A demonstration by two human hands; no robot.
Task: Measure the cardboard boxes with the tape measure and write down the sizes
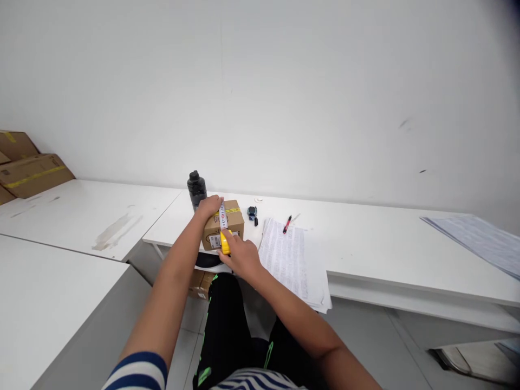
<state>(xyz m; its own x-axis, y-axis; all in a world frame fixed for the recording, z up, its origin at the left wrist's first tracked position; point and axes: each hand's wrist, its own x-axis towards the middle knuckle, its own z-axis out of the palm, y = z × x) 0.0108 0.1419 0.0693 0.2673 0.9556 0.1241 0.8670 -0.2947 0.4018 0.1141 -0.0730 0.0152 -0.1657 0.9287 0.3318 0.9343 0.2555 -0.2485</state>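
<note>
A small cardboard box (234, 218) with yellow tape and a white label sits near the front edge of the white table. My right hand (244, 257) grips a yellow tape measure (226, 242) at the box's near side. Its white blade is drawn out across the top of the box. At the far edge, my left hand (210, 206) is closed on the blade's end, with its fingertips partly hidden. Just behind that hand stands a dark bottle (197, 187).
Right of the box lie a dark watch-like object (252, 212), a small black item (256, 221) and printed sheets (284, 260) with a red pen (287, 224). More papers (475, 238) rest at far right. Cardboard boxes (34, 173) are stacked at far left; another box (199, 284) is below the table.
</note>
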